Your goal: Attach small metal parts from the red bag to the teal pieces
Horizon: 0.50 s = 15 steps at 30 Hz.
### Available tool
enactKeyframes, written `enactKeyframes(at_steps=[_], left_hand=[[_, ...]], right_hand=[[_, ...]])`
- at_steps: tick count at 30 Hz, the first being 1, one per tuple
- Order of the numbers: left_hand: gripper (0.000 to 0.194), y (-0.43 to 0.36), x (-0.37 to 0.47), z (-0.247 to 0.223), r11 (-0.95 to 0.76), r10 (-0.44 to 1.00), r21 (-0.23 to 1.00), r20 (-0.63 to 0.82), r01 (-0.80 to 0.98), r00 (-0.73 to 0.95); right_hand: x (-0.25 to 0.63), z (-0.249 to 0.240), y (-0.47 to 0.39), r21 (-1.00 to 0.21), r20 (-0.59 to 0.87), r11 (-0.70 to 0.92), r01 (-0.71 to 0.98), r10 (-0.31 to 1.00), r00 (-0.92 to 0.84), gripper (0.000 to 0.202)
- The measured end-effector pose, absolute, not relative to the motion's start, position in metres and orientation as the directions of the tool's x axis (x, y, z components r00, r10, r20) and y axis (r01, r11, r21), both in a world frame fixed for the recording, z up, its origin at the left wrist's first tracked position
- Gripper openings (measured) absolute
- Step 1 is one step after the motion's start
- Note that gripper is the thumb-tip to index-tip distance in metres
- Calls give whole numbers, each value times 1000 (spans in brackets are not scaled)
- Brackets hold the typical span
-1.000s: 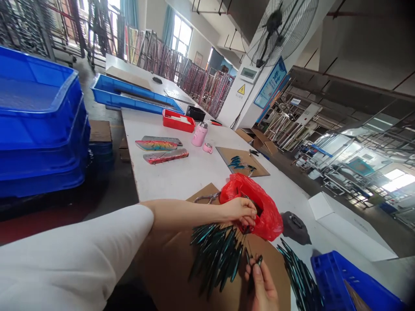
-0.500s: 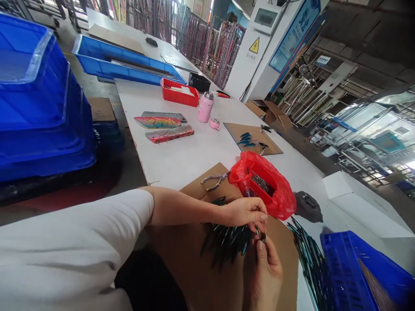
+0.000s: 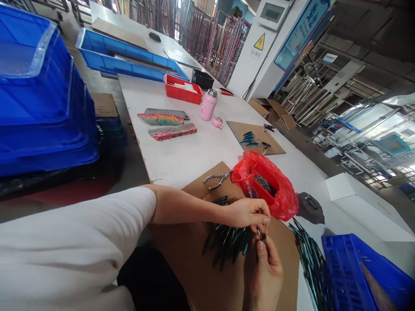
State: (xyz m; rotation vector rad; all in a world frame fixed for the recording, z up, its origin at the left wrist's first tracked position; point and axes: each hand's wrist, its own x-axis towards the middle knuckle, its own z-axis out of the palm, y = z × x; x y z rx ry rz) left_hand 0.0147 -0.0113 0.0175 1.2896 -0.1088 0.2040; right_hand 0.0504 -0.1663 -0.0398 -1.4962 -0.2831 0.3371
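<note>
My left hand (image 3: pixel 248 213) reaches in from the left, fingers pinched at a small dark, shiny piece (image 3: pixel 263 237). Just below it my right hand (image 3: pixel 267 270) grips the same piece between thumb and fingers. The piece is mostly hidden by the fingertips. Under my left wrist, a pile of dark teal, slender pieces (image 3: pixel 227 242) lies on a brown cardboard sheet (image 3: pixel 194 268). Behind my hands stands a red plastic bag (image 3: pixel 287 196) around a red box of thin metal parts (image 3: pixel 264 183). Pliers (image 3: pixel 218 179) lie left of the bag.
More slender teal pieces (image 3: pixel 311 259) lie at the right beside a blue basket (image 3: pixel 343 263). Farther back are a pink bottle (image 3: pixel 208 105), a red tray (image 3: pixel 183 93) and painted fish-shaped pieces (image 3: pixel 173 131). Stacked blue bins (image 3: pixel 39 108) stand at the left.
The whole view has shifted slightly, so the table objects appear a little farther right. Both hands keep their grip at nearly the same place, with small finger movements of my left hand.
</note>
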Motion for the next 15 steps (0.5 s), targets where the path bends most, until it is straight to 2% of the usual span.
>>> enactKeyframes(at_steps=[9,15], left_hand=[[24,-12,15,17,295,90,932,194,-213,977],[26,-11,13,21,296,92,934,182,-202,979]], right_hand=[[52,-43,-167,-999,28,-23,39,367,930,42],[49,-38,-167,-999,2,-30,14,367,930,43]])
